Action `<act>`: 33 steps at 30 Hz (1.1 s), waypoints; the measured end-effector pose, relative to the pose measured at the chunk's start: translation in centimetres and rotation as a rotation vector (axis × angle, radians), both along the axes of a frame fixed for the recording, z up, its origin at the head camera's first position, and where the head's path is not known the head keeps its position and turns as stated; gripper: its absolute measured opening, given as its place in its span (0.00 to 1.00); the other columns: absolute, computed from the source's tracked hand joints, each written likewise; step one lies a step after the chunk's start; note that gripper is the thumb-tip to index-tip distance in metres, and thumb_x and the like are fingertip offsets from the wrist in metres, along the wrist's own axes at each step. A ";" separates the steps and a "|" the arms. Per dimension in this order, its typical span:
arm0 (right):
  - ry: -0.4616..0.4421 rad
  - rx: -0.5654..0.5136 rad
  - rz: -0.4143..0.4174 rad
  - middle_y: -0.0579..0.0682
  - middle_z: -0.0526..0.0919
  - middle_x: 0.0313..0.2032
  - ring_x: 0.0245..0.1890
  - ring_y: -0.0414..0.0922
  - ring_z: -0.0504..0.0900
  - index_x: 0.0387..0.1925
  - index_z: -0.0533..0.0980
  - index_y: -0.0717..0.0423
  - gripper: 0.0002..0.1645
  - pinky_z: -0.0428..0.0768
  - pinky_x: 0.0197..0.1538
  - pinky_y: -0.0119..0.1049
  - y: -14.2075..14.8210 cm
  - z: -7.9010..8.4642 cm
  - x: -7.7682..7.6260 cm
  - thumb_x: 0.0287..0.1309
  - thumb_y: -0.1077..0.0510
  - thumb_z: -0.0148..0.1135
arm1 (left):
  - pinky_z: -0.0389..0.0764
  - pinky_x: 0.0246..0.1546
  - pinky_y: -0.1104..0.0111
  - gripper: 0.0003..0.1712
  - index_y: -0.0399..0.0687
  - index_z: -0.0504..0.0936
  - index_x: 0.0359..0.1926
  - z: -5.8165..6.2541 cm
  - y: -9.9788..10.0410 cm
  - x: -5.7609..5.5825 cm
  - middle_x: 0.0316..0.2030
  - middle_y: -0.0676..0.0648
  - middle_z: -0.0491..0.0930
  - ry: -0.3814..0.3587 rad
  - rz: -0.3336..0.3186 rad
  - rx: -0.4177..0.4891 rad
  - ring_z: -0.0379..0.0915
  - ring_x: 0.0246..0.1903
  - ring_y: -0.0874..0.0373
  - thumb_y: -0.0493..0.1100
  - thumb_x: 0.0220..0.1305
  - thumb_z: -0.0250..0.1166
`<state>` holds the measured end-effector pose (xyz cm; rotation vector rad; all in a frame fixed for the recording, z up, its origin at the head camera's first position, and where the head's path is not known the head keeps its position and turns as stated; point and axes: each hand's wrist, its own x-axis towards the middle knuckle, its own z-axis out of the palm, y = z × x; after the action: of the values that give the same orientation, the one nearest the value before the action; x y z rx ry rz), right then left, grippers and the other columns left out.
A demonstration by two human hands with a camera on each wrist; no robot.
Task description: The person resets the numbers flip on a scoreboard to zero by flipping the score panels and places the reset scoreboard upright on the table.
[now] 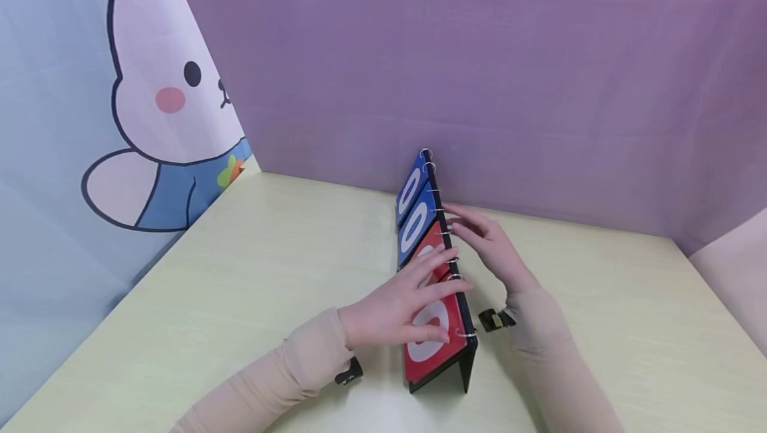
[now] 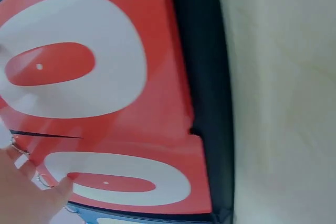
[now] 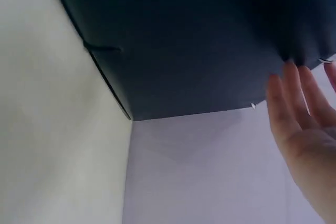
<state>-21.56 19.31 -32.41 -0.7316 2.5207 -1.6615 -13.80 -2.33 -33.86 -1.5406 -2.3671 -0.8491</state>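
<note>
A flip scoreboard [image 1: 435, 214] stands like a tent on the table, its length running away from me. Two blue cards at its far end and two red cards [image 2: 123, 85] at its near end show white zeros; metal rings bind them along the top. My left hand [image 1: 401, 303] lies over the red cards with fingers spread, fingertips at the top edge. On the other side, my right hand [image 1: 494, 246] has its fingers extended against or close to the black back [image 3: 173, 72]; exact contact is hard to tell. Neither hand grips the board.
The pale wooden table [image 1: 287, 260] extends on both sides of the scoreboard. A purple cloth [image 1: 449, 73] hangs behind the table, near the board's far end. At the left hangs a blue cloth [image 1: 54, 113] printed with a cartoon animal.
</note>
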 end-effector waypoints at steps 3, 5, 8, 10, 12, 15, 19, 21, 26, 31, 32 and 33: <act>-0.034 0.038 0.047 0.58 0.68 0.64 0.59 0.48 0.74 0.67 0.63 0.56 0.27 0.67 0.63 0.55 0.7 0.3 1.2 0.69 0.56 0.49 | 0.54 0.69 0.49 0.46 0.54 0.55 0.72 0.5 -0.1 0.3 0.74 0.47 0.42 -0.181 -0.014 0.022 0.32 0.74 0.53 0.51 0.57 0.68; -0.053 0.081 0.080 0.56 0.67 0.65 0.61 0.53 0.72 0.67 0.63 0.53 0.28 0.68 0.62 0.57 0.8 0.9 1.8 0.68 0.56 0.50 | 0.57 0.68 0.48 0.47 0.55 0.50 0.73 1.1 -0.6 0.3 0.74 0.50 0.43 -0.335 -0.015 0.067 0.34 0.74 0.55 0.48 0.58 0.67; -0.070 0.142 0.134 0.56 0.67 0.65 0.61 0.58 0.71 0.68 0.62 0.52 0.28 0.70 0.60 0.58 0.9 2.4 3.1 0.67 0.57 0.51 | 0.59 0.67 0.48 0.45 0.55 0.49 0.73 2.2 -1.4 -0.3 0.73 0.52 0.47 -0.515 -0.015 0.168 0.42 0.73 0.56 0.42 0.61 0.64; -0.061 0.205 0.164 0.56 0.65 0.66 0.61 0.59 0.71 0.68 0.62 0.51 0.30 0.73 0.58 0.57 0.9 3.4 4.0 0.66 0.56 0.53 | 0.62 0.66 0.50 0.41 0.54 0.51 0.73 2.9 -2.0 -1.3 0.73 0.52 0.50 -0.573 0.013 0.215 0.48 0.71 0.55 0.41 0.64 0.61; -0.037 0.271 0.195 0.56 0.63 0.67 0.60 0.58 0.72 0.68 0.61 0.51 0.31 0.74 0.58 0.55 0.9 4.4 4.9 0.65 0.56 0.55 | 0.62 0.66 0.50 0.37 0.51 0.53 0.72 3.7 -2.5 -3.0 0.72 0.50 0.51 -0.591 0.063 0.236 0.51 0.70 0.52 0.41 0.66 0.59; 0.005 0.396 0.230 0.55 0.59 0.69 0.58 0.55 0.73 0.69 0.60 0.49 0.34 0.75 0.56 0.53 1.0 5.7 6.3 0.63 0.52 0.58 | 0.62 0.66 0.52 0.34 0.50 0.55 0.72 4.5 -3.0 -6.0 0.71 0.49 0.54 -0.607 0.211 0.215 0.52 0.69 0.50 0.46 0.69 0.56; 0.045 0.492 0.239 0.55 0.63 0.67 0.55 0.52 0.76 0.68 0.61 0.50 0.36 0.78 0.52 0.49 1.0 6.8 8.1 0.62 0.48 0.59 | 0.60 0.67 0.52 0.34 0.53 0.54 0.72 5.0 -2.9 -9.5 0.71 0.48 0.54 -0.646 0.389 0.182 0.51 0.70 0.50 0.52 0.70 0.53; 0.058 0.514 0.210 0.54 0.68 0.64 0.53 0.51 0.76 0.68 0.62 0.50 0.36 0.80 0.48 0.45 0.7 7.2 8.7 0.61 0.46 0.60 | 0.57 0.68 0.50 0.33 0.55 0.53 0.73 5.1 -2.4 -10.8 0.72 0.47 0.51 -0.627 0.409 0.157 0.48 0.71 0.50 0.54 0.71 0.51; 0.087 0.563 0.093 0.54 0.74 0.59 0.50 0.50 0.78 0.65 0.65 0.52 0.37 0.81 0.46 0.44 -0.3 7.5 9.2 0.58 0.43 0.62 | 0.46 0.71 0.48 0.28 0.59 0.59 0.71 5.3 0.0 -12.0 0.75 0.46 0.42 -0.414 0.363 -0.070 0.34 0.74 0.49 0.53 0.73 0.46; 0.107 0.606 0.060 0.54 0.76 0.57 0.47 0.50 0.80 0.63 0.68 0.57 0.36 0.80 0.48 0.48 -0.8 7.7 8.6 0.54 0.48 0.67 | 0.40 0.73 0.54 0.24 0.56 0.65 0.68 6.0 1.1 -12.4 0.74 0.47 0.48 -0.266 0.328 -0.250 0.29 0.74 0.53 0.51 0.75 0.43; 0.109 0.618 0.067 0.54 0.76 0.57 0.47 0.49 0.80 0.62 0.69 0.57 0.36 0.80 0.48 0.47 -0.8 7.9 8.5 0.54 0.48 0.67 | 0.39 0.73 0.54 0.24 0.56 0.65 0.68 6.1 1.1 -12.5 0.74 0.47 0.49 -0.264 0.329 -0.264 0.29 0.74 0.53 0.52 0.75 0.43; 0.112 0.632 0.079 0.54 0.77 0.56 0.47 0.49 0.80 0.62 0.69 0.57 0.35 0.80 0.48 0.47 -0.8 8.1 8.3 0.54 0.49 0.67 | 0.39 0.73 0.53 0.24 0.56 0.65 0.68 6.1 1.0 -12.6 0.73 0.47 0.50 -0.261 0.329 -0.273 0.30 0.74 0.53 0.52 0.75 0.43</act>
<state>-13.21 18.51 -24.32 -0.8409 2.7971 -0.7285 -26.39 -1.34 -27.74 -1.1231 -2.9205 -0.7102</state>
